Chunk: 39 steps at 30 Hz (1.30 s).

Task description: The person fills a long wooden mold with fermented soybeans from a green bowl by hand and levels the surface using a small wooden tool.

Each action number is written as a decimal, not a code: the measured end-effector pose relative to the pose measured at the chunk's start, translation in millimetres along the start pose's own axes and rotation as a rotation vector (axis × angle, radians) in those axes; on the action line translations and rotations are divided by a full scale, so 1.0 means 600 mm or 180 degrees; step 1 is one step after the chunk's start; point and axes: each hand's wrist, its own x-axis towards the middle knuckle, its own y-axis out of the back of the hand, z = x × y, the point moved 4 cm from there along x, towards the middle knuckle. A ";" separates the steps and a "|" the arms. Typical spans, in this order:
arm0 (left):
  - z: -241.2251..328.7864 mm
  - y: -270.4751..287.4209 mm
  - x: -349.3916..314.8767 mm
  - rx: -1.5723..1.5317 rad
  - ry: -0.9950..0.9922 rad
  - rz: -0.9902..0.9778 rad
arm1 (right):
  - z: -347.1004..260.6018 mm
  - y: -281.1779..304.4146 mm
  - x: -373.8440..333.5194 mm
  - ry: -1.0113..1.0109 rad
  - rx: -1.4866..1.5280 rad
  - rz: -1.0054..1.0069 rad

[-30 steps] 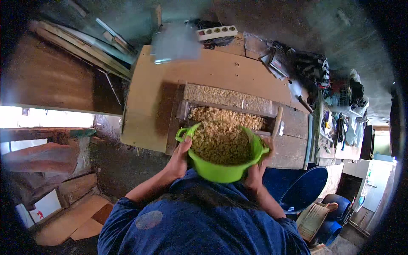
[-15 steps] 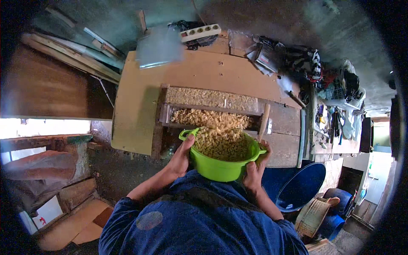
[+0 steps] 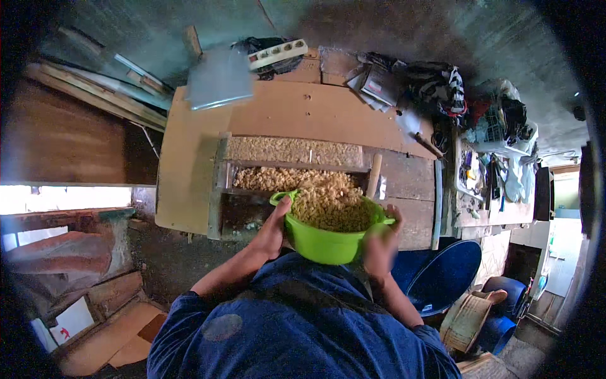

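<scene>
Between my hands is a green plastic basin [image 3: 323, 247] with side handles, heaped with pale, bean-like pieces [image 3: 334, 211]. My left hand [image 3: 275, 228] grips its left side by the handle, thumb at the rim. My right hand [image 3: 381, 245], partly blurred, grips the right side. The basin's far edge meets a wooden frame [image 3: 218, 183] on the table and is hidden under pieces that run from it into the frame. Inside the frame, a loose heap [image 3: 271, 179] fills the middle trough. A flat, filled strip under clear plastic [image 3: 293, 150] lies in the far one.
A wooden stick [image 3: 374, 174] lies right of the frame on the table [image 3: 278, 107]. Plastic sheets [image 3: 219, 82] and a power strip [image 3: 278, 54] are at the back. Blue barrels [image 3: 445, 278] stand at right, near a side table with tools [image 3: 483, 218].
The table and frame have shifted left in view, while the basin stays near the middle, so it sits further right along the frame. Both hands keep their grip.
</scene>
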 end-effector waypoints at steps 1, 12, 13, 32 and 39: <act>-0.004 -0.002 -0.005 -0.0005 0.0006 0.0016 | -0.009 0.001 -0.009 0.0188 0.0226 0.0160; 0.028 -0.028 -0.057 -0.0254 -0.0267 0.0166 | -0.044 -0.029 -0.003 0.0288 0.0189 -0.0520; 0.051 -0.044 -0.066 -0.0172 -0.0594 0.0051 | -0.044 -0.037 0.003 0.0285 0.0186 -0.0533; 0.118 0.090 -0.122 -0.0078 -0.0507 0.0497 | 0.008 -0.165 -0.010 -0.0239 -0.0172 -0.0569; 0.140 0.108 -0.147 -0.0058 -0.0515 0.0416 | 0.011 -0.196 -0.025 -0.0413 0.0007 -0.0609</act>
